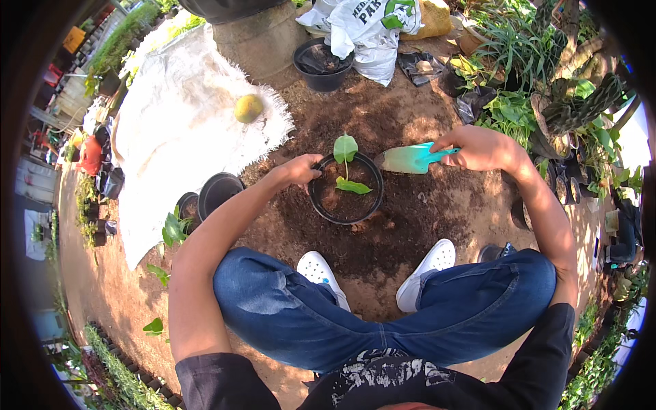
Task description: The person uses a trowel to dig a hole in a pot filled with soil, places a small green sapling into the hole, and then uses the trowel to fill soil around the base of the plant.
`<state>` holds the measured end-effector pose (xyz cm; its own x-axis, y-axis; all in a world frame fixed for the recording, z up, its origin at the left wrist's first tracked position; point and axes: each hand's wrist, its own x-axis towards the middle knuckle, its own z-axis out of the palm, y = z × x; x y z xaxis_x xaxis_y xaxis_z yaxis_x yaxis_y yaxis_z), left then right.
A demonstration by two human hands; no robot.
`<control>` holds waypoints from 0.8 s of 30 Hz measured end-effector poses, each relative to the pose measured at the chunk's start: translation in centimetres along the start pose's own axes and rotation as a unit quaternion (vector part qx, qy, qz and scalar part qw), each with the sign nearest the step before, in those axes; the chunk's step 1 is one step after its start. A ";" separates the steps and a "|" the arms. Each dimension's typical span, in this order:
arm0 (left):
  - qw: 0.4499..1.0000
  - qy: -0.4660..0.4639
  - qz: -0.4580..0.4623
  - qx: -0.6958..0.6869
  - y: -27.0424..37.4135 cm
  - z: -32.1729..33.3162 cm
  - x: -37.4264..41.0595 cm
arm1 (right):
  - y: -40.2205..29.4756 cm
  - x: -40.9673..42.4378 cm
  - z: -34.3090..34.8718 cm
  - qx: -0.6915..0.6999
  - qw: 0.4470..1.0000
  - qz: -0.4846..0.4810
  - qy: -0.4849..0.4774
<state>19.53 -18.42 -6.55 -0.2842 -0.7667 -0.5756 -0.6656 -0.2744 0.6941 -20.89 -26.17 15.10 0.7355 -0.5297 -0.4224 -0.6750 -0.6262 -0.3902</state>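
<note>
My left hand [303, 171] grips the left rim of a round black plastic pot [380, 185]. Brown soil [335, 203] lies inside it, and a young plant [346, 148] with two green leaves stands near its middle. To the right, my right hand [476, 148] holds a turquoise hand trowel [410, 158] by its handle. The trowel's blade points left, its soil-smeared tip close to the pot's right rim. Whether the tip touches the rim I cannot tell. Dark loose soil [410, 215] spreads over the ground around the pot.
A white woven sheet [179, 102] covers the ground at left, with a round yellow-green fruit [248, 108] on it. Black pots [220, 192] stand by my left arm. Another black pot [324, 77] and white sacks [376, 46] are ahead. Potted plants [512, 110] crowd the right side.
</note>
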 end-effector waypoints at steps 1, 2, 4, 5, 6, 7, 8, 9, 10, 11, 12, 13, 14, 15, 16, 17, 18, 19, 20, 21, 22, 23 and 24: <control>0.999 -0.003 0.013 0.038 1.7 0.2 0.0 | 0.1 -0.4 -0.1 0.015 1.000 0.016 0.002; 0.997 -0.006 0.027 0.076 3.0 0.6 0.2 | 0.2 -0.6 0.0 0.030 0.999 0.032 0.003; 0.983 0.066 0.068 0.158 2.2 1.4 0.9 | 0.8 -0.1 0.5 0.016 1.000 -0.007 0.004; 0.971 0.101 0.088 0.199 1.7 1.7 1.1 | 1.0 0.2 0.7 0.009 1.000 -0.027 0.004; 0.964 0.123 0.091 0.217 1.7 2.0 1.1 | 0.5 0.2 0.6 0.009 1.000 -0.009 -0.018; 0.967 0.117 0.077 0.212 1.6 1.9 1.0 | -0.3 0.1 0.3 0.009 0.999 0.009 -0.040; 0.970 0.111 0.062 0.208 1.6 1.8 0.9 | -0.8 0.2 0.2 0.009 0.998 0.025 -0.061; 0.973 0.101 0.052 0.202 1.9 2.0 0.8 | -0.3 -0.1 0.6 0.009 0.998 0.002 -0.057; 0.973 0.109 0.040 0.201 2.7 1.8 0.4 | 0.6 -0.2 0.8 0.009 0.998 -0.022 -0.050; 0.972 0.117 0.027 0.200 3.4 1.6 0.0 | 1.2 -0.3 1.1 0.009 0.998 -0.047 -0.043; 0.972 0.125 0.012 0.200 3.9 1.4 -0.7 | 0.9 -0.3 1.1 0.015 0.998 -0.036 -0.052; 0.957 0.155 0.059 0.237 4.3 1.2 -1.2 | 0.6 -0.4 1.1 0.022 0.998 -0.025 -0.061; 0.938 0.184 0.106 0.273 4.6 1.1 -1.8 | 0.1 -0.4 1.1 0.029 0.997 -0.014 -0.070; 0.915 0.214 0.152 0.307 4.9 1.0 -2.3 | -0.7 -0.2 1.0 0.036 0.996 -0.001 -0.087; 0.900 0.251 0.209 0.289 5.4 1.1 -2.7 | -1.6 0.0 1.1 0.044 0.994 0.013 -0.104; 0.889 0.232 0.240 0.312 5.8 1.0 -3.1 | -2.1 0.1 1.3 0.051 0.991 0.027 -0.121; 0.875 0.215 0.279 0.333 7.0 0.9 -3.4 | -1.6 -0.2 2.0 0.044 0.995 0.001 -0.088; 0.860 0.197 0.311 0.354 7.5 0.9 -3.5 | -0.7 0.2 3.7 0.038 0.997 -0.030 -0.056; 0.856 0.171 0.325 0.364 7.0 1.2 -2.7 | 0.2 0.3 4.8 0.031 0.997 -0.061 -0.024; 0.850 0.166 0.322 0.383 7.0 1.7 -2.7 | -0.1 0.4 5.2 0.033 0.998 -0.042 -0.039; 0.843 0.161 0.319 0.401 7.0 2.6 -2.8 | -0.6 0.6 5.6 0.035 0.998 -0.024 -0.055; 0.836 0.157 0.317 0.420 7.0 3.3 -2.9 | -1.0 0.8 5.9 0.037 0.997 -0.005 -0.070; 0.826 0.161 0.300 0.448 6.5 3.7 -2.9 | -1.4 1.2 6.1 0.058 0.993 0.024 -0.102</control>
<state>13.46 -15.84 -2.01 -0.6459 -0.7634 0.0011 -0.7569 0.6405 0.1300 -19.38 -22.43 10.17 0.6833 -0.4226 -0.5954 -0.7197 -0.5269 -0.4520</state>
